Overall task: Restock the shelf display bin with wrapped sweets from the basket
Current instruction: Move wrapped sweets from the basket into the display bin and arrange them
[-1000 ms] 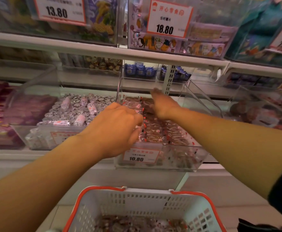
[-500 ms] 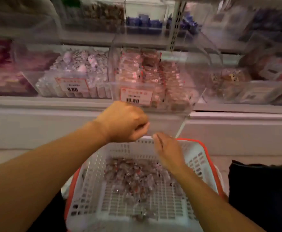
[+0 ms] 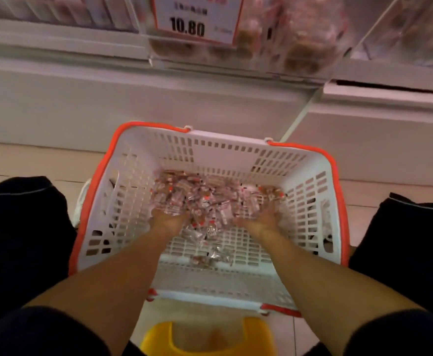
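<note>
A white plastic basket [image 3: 310,176] with an orange rim stands on the floor between my knees. A pile of clear-and-red wrapped sweets [image 3: 205,196] lies at its far end, with a few loose ones [image 3: 210,255] nearer me. My left hand [image 3: 168,222] and my right hand [image 3: 260,223] are both down in the basket, pushed into the near edge of the pile. Their fingers are buried under the sweets. The clear display bin [image 3: 300,37] with its 10.80 price label [image 3: 192,19] juts out from the shelf above the basket, blurred.
The white shelf base [image 3: 107,98] runs behind the basket. My knees in dark trousers [image 3: 17,227] flank the basket on both sides. A yellow stool [image 3: 205,337] sits under me at the bottom. Other clear bins line the shelf at the top left and right.
My view has tilted down from the shelf to the basket. Both hands left the display bin, dropped into the basket and pushed into the pile of sweets.
</note>
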Demonstrator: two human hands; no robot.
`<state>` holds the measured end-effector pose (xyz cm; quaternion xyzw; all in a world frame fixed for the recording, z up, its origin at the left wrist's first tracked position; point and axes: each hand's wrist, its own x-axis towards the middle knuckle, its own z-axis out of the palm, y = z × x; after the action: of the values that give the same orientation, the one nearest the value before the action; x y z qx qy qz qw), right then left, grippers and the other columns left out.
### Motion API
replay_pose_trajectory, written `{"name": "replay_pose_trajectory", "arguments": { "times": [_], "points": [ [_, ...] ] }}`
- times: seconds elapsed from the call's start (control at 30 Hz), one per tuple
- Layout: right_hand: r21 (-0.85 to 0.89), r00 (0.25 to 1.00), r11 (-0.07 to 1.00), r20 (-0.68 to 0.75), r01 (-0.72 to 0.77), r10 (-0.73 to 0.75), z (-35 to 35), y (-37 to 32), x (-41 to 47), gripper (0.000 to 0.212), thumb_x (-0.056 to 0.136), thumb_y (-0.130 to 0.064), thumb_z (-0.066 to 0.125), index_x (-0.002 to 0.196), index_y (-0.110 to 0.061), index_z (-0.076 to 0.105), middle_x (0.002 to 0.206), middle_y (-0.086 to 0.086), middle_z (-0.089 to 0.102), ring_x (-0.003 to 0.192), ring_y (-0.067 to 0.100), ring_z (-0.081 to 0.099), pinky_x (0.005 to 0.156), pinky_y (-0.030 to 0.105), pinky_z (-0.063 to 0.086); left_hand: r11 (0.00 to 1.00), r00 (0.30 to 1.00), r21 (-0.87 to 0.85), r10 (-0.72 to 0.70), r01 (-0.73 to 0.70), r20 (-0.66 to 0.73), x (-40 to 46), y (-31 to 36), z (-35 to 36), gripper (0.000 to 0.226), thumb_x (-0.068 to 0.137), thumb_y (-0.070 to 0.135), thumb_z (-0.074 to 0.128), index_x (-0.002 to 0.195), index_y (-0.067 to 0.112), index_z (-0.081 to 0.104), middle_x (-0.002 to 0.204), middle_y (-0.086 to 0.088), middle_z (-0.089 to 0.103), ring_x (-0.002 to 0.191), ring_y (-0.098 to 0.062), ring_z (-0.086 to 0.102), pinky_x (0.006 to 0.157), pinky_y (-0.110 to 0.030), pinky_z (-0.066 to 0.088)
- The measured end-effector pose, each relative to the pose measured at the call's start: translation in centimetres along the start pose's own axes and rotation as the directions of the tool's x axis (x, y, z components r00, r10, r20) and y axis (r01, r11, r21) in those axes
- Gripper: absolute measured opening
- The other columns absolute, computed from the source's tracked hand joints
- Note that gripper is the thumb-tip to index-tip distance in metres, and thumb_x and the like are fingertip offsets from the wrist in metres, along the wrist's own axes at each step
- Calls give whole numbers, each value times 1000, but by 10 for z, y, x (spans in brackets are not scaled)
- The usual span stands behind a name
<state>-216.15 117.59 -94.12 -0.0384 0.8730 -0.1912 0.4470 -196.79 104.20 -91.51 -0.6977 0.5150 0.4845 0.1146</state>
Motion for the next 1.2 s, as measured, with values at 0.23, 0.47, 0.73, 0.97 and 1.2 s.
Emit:
{"name": "replay_pose_trajectory", "arguments": {
  "times": [0.23, 0.47, 0.73, 0.97, 1.2],
  "points": [
    [-235, 987, 959, 23, 161, -161, 41, -16, 11, 136, 59, -59, 87, 155, -35, -7, 163, 15, 14, 145, 47, 19, 114, 55, 32, 983, 999, -179, 31, -36, -33, 29, 10, 33, 55, 83, 29, 77, 127, 3, 58, 114, -15, 68, 90, -26, 67, 80, -36, 56],
    [-188, 968, 959, -94, 211, -232, 64, -18, 11, 93, 85, -40, 73, 155, -33, 12, 156, 18, 25, 126, 41, 48, 91, 34, 45, 991, 987, -51, 129, -124, 93, 30, 17, 56, 47, 81, 25, 75, 123, 8, 61, 119, -15, 66, 111, -33, 62, 97, -45, 51],
    [136, 968, 958, -55, 251, -246, 53, -19, 8, 35, 87, -27, 72, 119, -17, 63, 96, -3, 61, 96, 26, 64, 78, 30, 47, 977, 988, -212, -4, 37, 156, 25, 9, 56, 36, 77, 18, 80, 108, 4, 68, 97, -16, 71, 84, -30, 67, 76, -38, 57],
    [172, 989, 975, 14, 140, -145, 31, -11, -7, 45, 85, -38, 75, 122, -15, 63, 92, -1, 70, 68, 17, 65, 74, 32, 55, 985, 991, -155, -49, 68, 127, 9, 3, 39, 49, 74, 15, 83, 114, -4, 64, 110, -20, 69, 92, -30, 66, 80, -39, 55],
    [242, 980, 967, 162, 73, -114, 21, -4, -31, 35, 91, -24, 72, 108, 6, 66, 82, 15, 73, 62, 25, 63, 62, 36, 54, 981, 995, -190, 63, -47, 76, -8, -3, 21, 42, 84, 15, 76, 119, -3, 60, 105, -21, 69, 78, -26, 66, 71, -36, 54]
  ]
}}
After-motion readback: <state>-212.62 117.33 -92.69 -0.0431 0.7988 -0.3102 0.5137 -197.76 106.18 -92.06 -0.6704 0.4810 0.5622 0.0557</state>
